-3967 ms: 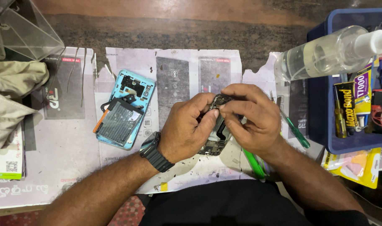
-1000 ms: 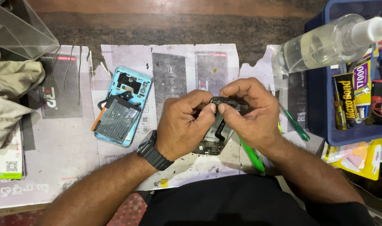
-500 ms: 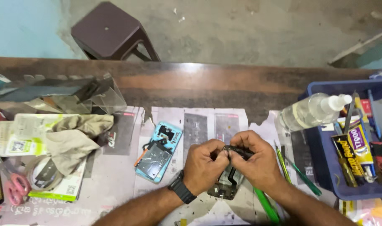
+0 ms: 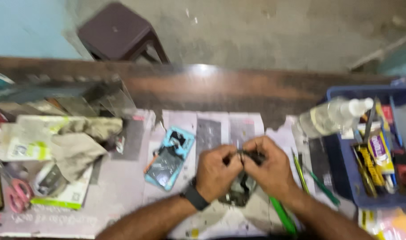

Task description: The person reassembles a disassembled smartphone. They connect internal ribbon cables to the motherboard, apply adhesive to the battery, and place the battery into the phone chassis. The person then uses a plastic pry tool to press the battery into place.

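Observation:
My left hand (image 4: 218,171) and my right hand (image 4: 267,169) meet over the newspaper-covered table, both pinching a small dark phone part (image 4: 243,182) between their fingertips. A dark watch sits on my left wrist. To the left of my hands lies an opened light-blue phone body (image 4: 169,158), its inside facing up. The view is blurred, so the part's detail is unclear.
A blue bin (image 4: 345,178) of tools and glue tubes stands at right, with a clear spray bottle (image 4: 329,116) leaning on it. Green tools (image 4: 283,215) lie by my right arm. Cloth (image 4: 78,142), packets and pink scissors (image 4: 16,193) clutter the left. A stool (image 4: 120,33) stands beyond the table.
The camera has tilted up and back, now showing the table's far edge, the floor and a stool. My hands stay together on the dark part throughout.

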